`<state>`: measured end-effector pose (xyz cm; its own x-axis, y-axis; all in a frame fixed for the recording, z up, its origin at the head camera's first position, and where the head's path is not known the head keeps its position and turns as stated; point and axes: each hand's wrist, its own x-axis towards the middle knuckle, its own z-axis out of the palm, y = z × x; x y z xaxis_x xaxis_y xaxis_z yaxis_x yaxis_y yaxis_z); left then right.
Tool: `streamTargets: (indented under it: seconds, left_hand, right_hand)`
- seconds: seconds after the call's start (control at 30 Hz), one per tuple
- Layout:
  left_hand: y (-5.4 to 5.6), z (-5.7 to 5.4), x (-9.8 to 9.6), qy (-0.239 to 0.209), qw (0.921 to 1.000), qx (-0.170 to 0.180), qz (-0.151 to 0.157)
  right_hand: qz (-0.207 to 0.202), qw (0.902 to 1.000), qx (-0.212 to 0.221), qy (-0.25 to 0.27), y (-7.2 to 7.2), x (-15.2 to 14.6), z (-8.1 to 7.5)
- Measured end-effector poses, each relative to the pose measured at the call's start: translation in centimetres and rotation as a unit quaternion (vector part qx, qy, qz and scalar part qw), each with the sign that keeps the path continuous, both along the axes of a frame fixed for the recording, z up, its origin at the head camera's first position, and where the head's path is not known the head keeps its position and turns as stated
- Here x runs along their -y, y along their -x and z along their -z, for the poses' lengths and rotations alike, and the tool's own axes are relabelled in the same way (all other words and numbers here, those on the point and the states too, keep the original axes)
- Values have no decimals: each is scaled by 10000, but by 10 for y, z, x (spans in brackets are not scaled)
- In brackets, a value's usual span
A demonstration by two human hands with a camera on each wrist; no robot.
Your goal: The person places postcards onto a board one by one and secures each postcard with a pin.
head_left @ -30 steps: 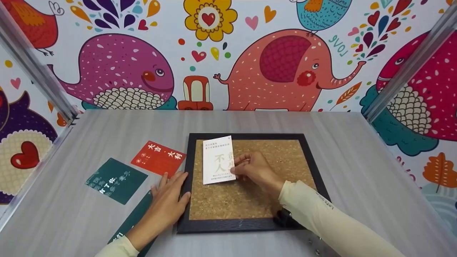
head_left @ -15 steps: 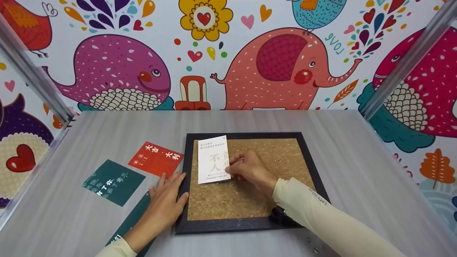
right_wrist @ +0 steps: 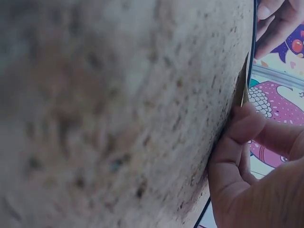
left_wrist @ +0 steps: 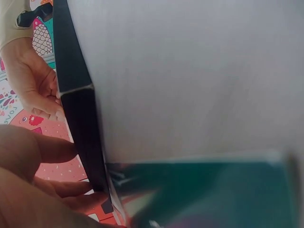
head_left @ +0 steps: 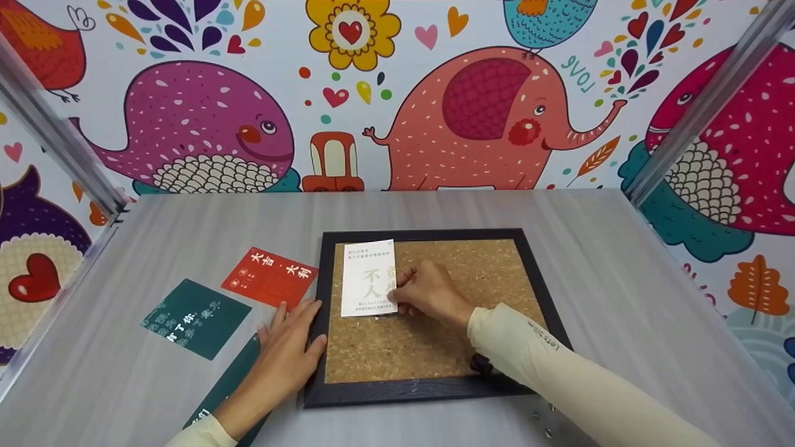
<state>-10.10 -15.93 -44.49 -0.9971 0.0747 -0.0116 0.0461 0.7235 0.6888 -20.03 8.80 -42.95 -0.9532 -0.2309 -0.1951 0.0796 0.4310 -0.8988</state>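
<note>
A white card [head_left: 366, 279] with gold and dark lettering lies over the upper left of a black-framed cork board [head_left: 422, 347]. My right hand [head_left: 431, 290] pinches this card by its right edge between thumb and curled fingers. In the right wrist view the card [right_wrist: 245, 88] shows edge-on, close over the cork. My left hand [head_left: 289, 347] rests with extended fingers along the board's left frame, its fingertips by a red card [head_left: 270, 277]. Under the left forearm lies a dark green card [head_left: 230, 379], partly hidden; it shows large in the left wrist view.
Another green card [head_left: 197, 318] with white lettering lies left of the red one. The grey table [head_left: 596, 261] ends at a wall [head_left: 348, 112] printed with cartoon animals. Metal posts [head_left: 689, 118] stand at both back corners.
The white card in my right hand has shifted slightly and now lies flatter and straighter on the cork. My left hand stays by the frame. The head view has shifted a little.
</note>
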Motion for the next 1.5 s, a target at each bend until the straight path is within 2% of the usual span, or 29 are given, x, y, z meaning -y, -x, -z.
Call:
streamTargets:
  seconds: [0.2,0.5,0.7,0.9,1.33,1.5]
  left_hand:
    - [0,0,1,-6,10000,-25,22]
    - [-1,-2,1,-61,9998,193,-20]
    - [-2,-1,1,-54,9999,148,-20]
    - [-2,1,-1,-25,10000,11,-28]
    - [-2,-2,-2,-27,9997,229,-101]
    - [-2,-2,-2,-22,9996,262,-115]
  right_hand:
    - [-183,9996,20,-216,1,1,-1]
    - [-488,9981,-267,-260,1,2,0]
    - [-624,9966,-380,-379,2,3,0]
    - [-665,9944,-495,-657,3,4,2]
    - [-669,9929,-619,-765,3,6,2]
    - [-816,9896,-877,-791,3,4,5]
